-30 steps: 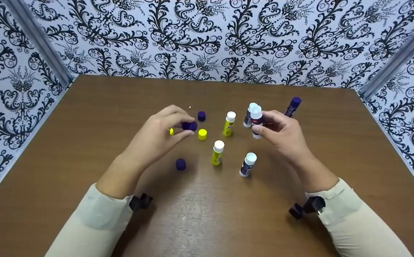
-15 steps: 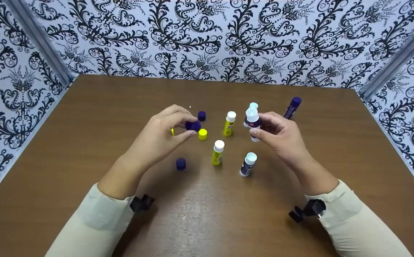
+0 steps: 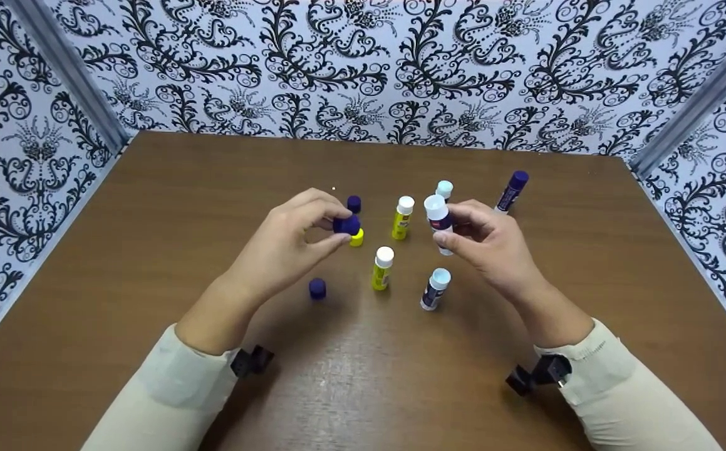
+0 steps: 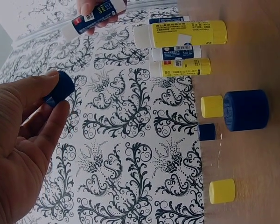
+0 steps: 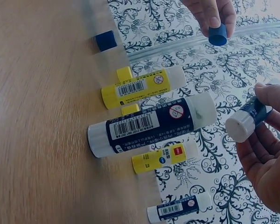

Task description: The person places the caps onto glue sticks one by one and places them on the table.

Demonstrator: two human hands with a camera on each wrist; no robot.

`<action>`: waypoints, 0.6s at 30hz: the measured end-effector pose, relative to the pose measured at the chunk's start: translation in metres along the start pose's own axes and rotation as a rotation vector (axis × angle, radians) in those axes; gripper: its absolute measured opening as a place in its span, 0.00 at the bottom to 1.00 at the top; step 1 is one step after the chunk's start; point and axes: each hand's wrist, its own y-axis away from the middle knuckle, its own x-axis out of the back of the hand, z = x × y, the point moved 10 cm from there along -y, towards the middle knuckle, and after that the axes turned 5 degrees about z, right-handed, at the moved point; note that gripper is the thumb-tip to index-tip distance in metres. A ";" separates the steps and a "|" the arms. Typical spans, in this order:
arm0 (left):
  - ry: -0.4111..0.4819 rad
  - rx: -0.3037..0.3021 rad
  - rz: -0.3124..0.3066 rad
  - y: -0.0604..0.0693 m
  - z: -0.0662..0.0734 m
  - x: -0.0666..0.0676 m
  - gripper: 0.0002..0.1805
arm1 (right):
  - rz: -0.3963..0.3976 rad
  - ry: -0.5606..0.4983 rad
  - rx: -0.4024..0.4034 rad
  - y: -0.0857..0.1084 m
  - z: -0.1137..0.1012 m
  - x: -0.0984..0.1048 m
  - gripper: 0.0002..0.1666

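My left hand (image 3: pixel 284 241) pinches a dark blue cap (image 3: pixel 347 225) between thumb and fingers, above the table. Across from it, my right hand (image 3: pixel 491 247) grips a navy-and-white glue stick (image 3: pixel 439 220), its uncapped white end tilted up toward the left. A gap separates cap and stick. Two yellow glue sticks (image 3: pixel 382 269) with white tops stand between the hands. A navy-and-white glue stick (image 3: pixel 435 290) stands in front of the right hand, and another glue stick (image 3: pixel 444 188) is partly hidden behind the held one. In the left wrist view, the cap (image 4: pixel 61 87) sits at the fingertips.
Two dark blue caps (image 3: pixel 317 289) and a yellow cap (image 3: pixel 356 237) lie on the brown table (image 3: pixel 363 388). A second yellow cap (image 4: pixel 222 191) shows in the left wrist view. A capped glue stick (image 3: pixel 513 190) stands at back right. Patterned walls (image 3: pixel 363 69) enclose the table.
My left hand has moved slightly right with the blue cap. My right hand has brought the glue stick a little left and nearer, tipping its top toward the cap.
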 end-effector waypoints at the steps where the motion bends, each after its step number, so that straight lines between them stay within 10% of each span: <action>1: -0.004 0.002 -0.003 0.000 0.000 -0.001 0.13 | -0.002 -0.002 -0.001 0.000 0.000 0.000 0.20; 18: 0.023 -0.022 -0.025 0.001 0.009 -0.008 0.14 | -0.042 0.022 0.005 0.007 -0.008 -0.008 0.20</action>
